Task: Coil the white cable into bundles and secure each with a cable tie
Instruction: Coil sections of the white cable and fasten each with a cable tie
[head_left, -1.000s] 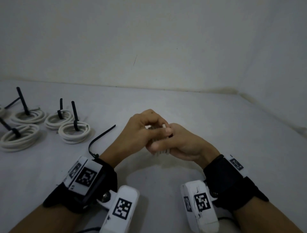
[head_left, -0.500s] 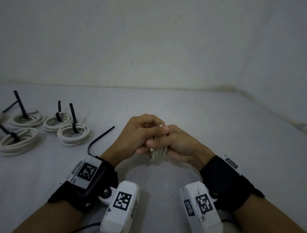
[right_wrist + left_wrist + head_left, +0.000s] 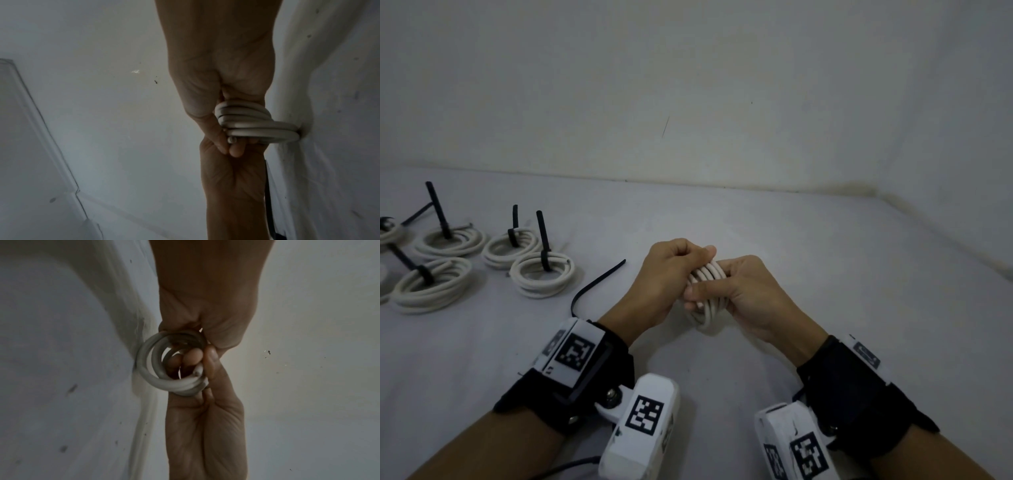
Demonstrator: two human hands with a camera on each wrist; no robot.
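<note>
At frame centre a round coil [image 3: 707, 294] of smooth, stiff white cable is gripped by both hands, left hand [image 3: 667, 274] and right hand [image 3: 743, 291] curled round it. Coiling seems finished; next, the loose black tie [image 3: 595, 286] on the counter [image 3: 825, 291], lower left, must be fetched.

1. the left hand [image 3: 666, 277] and right hand [image 3: 748, 294] meet in the middle, above the table [image 3: 825, 274].
2. the cable coil [image 3: 707, 298] sits between both hands.
3. a loose cable tie [image 3: 595, 286] lies on the table just left of the left hand.
4. the tied cable bundles [image 3: 541, 274] lie far left, well apart from the hands.
</note>
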